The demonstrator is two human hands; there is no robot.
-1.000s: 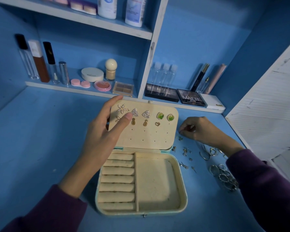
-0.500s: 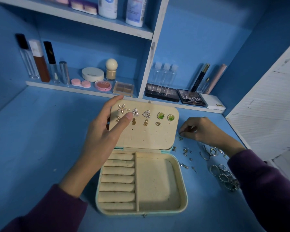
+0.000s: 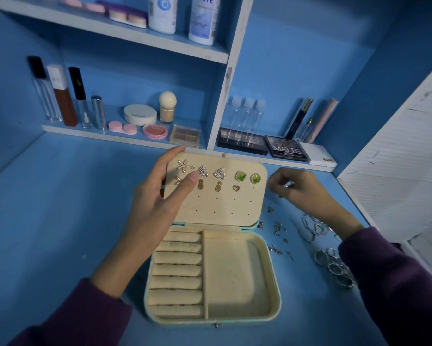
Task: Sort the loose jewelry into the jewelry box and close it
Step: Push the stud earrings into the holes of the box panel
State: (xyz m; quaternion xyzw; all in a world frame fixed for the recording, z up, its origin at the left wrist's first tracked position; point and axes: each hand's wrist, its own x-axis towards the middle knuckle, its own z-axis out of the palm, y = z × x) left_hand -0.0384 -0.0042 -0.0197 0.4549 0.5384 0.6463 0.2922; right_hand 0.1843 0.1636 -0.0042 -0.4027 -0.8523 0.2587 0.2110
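The cream jewelry box [image 3: 273,290] lies open on the blue desk, its lid [image 3: 225,208] standing up with several earrings pinned in two rows. My left hand [image 3: 157,196] grips the lid's left edge, thumb pressed on its face beside a small flower earring [image 3: 178,180]. My right hand [image 3: 297,189] hovers just right of the lid, fingertips pinching a small silver piece [image 3: 288,185]. Loose earring studs [image 3: 276,229] and silver rings [image 3: 334,268] lie on the desk to the right of the box. The ring rolls [image 3: 177,270] and the open tray compartment [image 3: 232,278] hold nothing.
A low shelf behind the box carries cosmetics: lip gloss tubes [image 3: 60,96], a compact [image 3: 140,114], eyeshadow palettes [image 3: 285,148] and small clear bottles [image 3: 246,112]. Silver hoops [image 3: 311,228] lie by my right wrist. A white slatted panel [image 3: 397,183] borders the desk on the right.
My right hand has lifted slightly and moved left toward the lid with the small piece pinched. My left hand stays on the lid.
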